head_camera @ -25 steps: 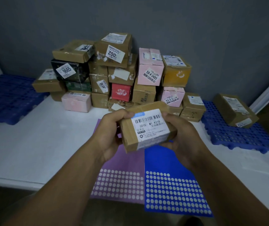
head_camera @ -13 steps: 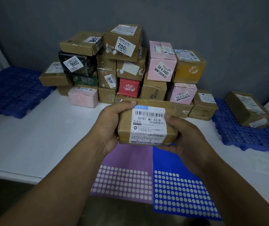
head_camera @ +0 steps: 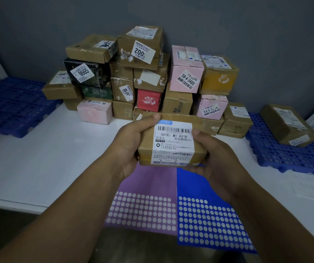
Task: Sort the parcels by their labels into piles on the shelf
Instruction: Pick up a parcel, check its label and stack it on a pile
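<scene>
Both hands are clamped round one brown parcel at the centre of the frame. The left hand wraps its left end with the thumb hooked over the far top edge. The right hand cups the right end, thumb pressed on the top face just beside the white label; its fingers curl underneath, out of sight. A second ago the parcel sat skewed, one corner dipping toward the lower left. Now it has been turned level and square to the camera, so the barcode and the line "501E M1 A21B" read straight across. A handwritten mark on the near edge has also come into view, though it is too faint to read with confidence. The parcel hangs in the air above a purple sheet and a blue sheet, both dotted with white, on the white shelf. The unsorted stack of parcels fills the upper middle against the grey wall. A lone parcel lies on the blue pallet at the right edge, while the blue pallet at the left edge holds nothing visible. The squared-up label suggests the reading step is nearly finished; choosing a pile comes next.
</scene>
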